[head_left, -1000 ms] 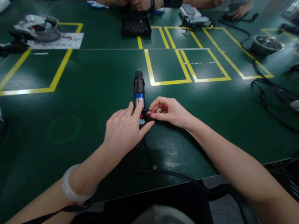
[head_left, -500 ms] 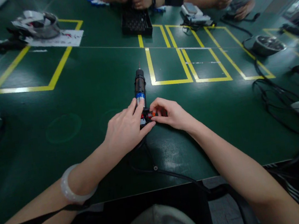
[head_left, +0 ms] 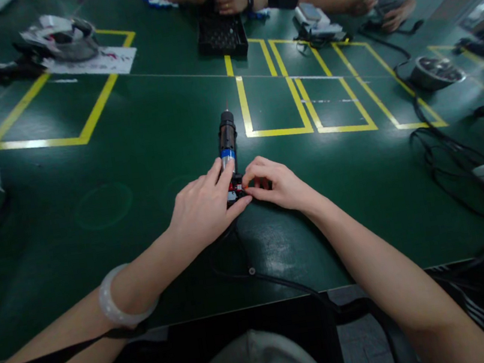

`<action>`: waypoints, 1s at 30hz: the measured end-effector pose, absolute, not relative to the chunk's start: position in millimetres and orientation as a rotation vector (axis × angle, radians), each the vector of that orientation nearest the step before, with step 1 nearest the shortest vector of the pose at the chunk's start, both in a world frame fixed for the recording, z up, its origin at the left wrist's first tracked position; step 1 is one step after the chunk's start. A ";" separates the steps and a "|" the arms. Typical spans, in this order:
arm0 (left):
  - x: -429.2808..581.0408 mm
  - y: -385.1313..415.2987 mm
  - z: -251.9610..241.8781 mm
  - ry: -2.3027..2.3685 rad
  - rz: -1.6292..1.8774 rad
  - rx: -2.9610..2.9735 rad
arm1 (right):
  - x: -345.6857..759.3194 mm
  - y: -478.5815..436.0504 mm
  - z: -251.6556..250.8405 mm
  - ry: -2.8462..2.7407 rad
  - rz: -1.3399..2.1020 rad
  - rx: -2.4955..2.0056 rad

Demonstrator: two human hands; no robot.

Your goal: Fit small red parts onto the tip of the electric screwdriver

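A black electric screwdriver (head_left: 227,142) with a blue band lies on the green table (head_left: 139,160), its tip pointing away from me. My left hand (head_left: 203,208) rests over its rear end, fingers curved around the body. My right hand (head_left: 275,185) is closed in a pinch on a small red part at the tool's rear, right beside my left fingertips. The tool's black cable (head_left: 256,276) runs back to the table's near edge.
Yellow tape boxes (head_left: 303,105) mark the table. A black parts tray (head_left: 221,38) and other people's hands are at the far side. A round fan part on paper (head_left: 71,43) lies far left, another round part (head_left: 435,71) and tangled cables (head_left: 452,162) to the right.
My right fingers have curled tighter onto the red part at the screwdriver's rear. My left hand has stayed in place. The view has shifted slightly.
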State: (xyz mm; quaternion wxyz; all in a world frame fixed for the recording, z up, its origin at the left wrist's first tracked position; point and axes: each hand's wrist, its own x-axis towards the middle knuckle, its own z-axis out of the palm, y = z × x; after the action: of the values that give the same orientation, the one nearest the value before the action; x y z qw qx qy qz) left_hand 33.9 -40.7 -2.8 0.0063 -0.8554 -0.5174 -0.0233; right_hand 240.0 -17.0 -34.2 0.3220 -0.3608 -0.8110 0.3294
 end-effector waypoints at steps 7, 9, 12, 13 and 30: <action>32.6 -39.3 -5.0 -1.629 -0.079 -2.694 | 235.3 -20.1 -32.6 -2.068 0.992 -1.009; 31.8 -38.2 -5.1 -1.629 -0.096 -2.718 | 234.8 -20.9 -33.0 -2.083 0.968 -1.022; 31.1 -36.0 -4.9 -1.615 -0.131 -2.752 | 235.2 -21.3 -34.5 -2.106 0.949 -1.014; 31.1 -35.0 -4.9 -1.611 -0.143 -2.757 | 235.4 -21.3 -35.0 -2.108 0.952 -1.006; 9.5 -13.6 -3.1 -1.559 -0.148 -2.714 | 232.4 -20.9 -42.0 -2.032 1.073 -0.969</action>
State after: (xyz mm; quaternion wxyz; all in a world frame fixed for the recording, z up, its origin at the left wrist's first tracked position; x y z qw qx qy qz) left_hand 9.5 -13.6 -3.1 0.0040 -0.8661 -0.4976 -0.0472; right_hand 232.4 -20.9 -42.0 0.3181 -0.3684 -0.7725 0.4078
